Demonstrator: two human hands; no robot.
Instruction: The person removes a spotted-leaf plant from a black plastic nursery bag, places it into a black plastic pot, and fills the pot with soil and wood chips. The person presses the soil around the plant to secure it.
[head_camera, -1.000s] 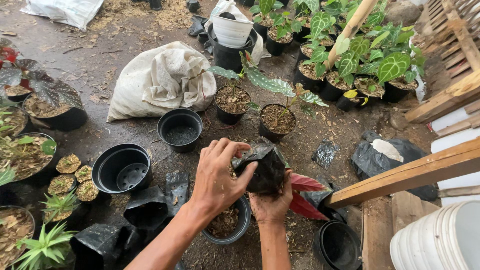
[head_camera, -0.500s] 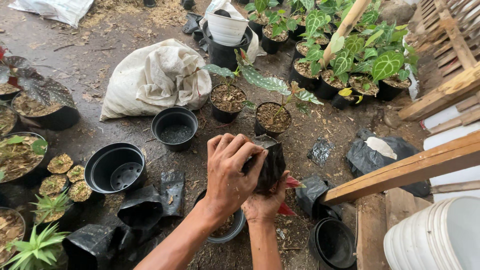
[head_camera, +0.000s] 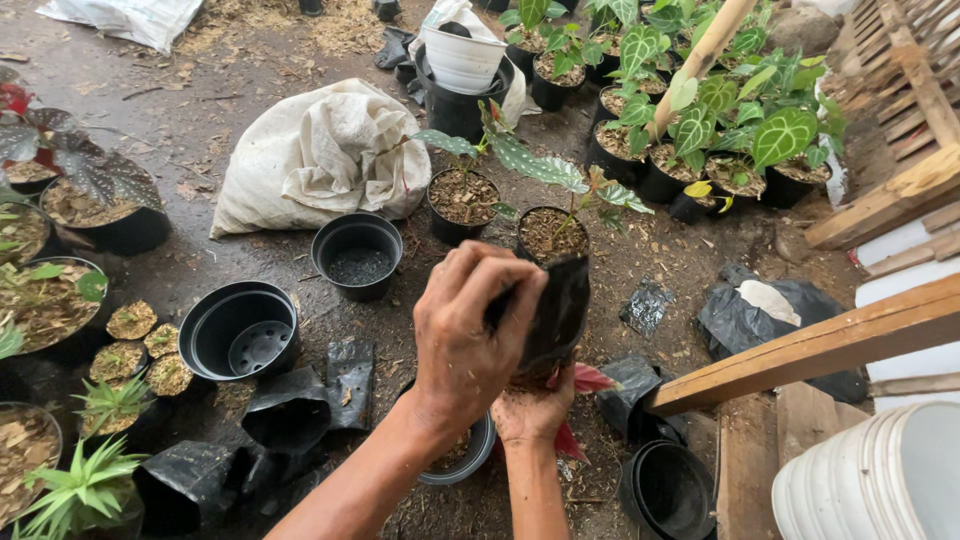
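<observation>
Left hand (head_camera: 470, 335) gripped the black bag (head_camera: 550, 310) from above; right hand (head_camera: 532, 412) cupped its base, over a pot (head_camera: 470, 455).

ground (head_camera: 250, 130): bare dirt, damp-looking, scattered with bits of straw and soil
white sack (head_camera: 320, 155): slumped on the dirt, upper middle
empty black pots (head_camera: 240, 330): two are set near each other, left of centre, just below the sack
potted plants (head_camera: 700, 130): clustered at the top right, more are lined along the left edge
black plastic bags (head_camera: 290, 415): crumpled ones are strewn at the bottom left, another is dumped at the right beside the wooden beam (head_camera: 810, 345)
white buckets (head_camera: 880, 480): stacked on their side, bottom right corner
</observation>
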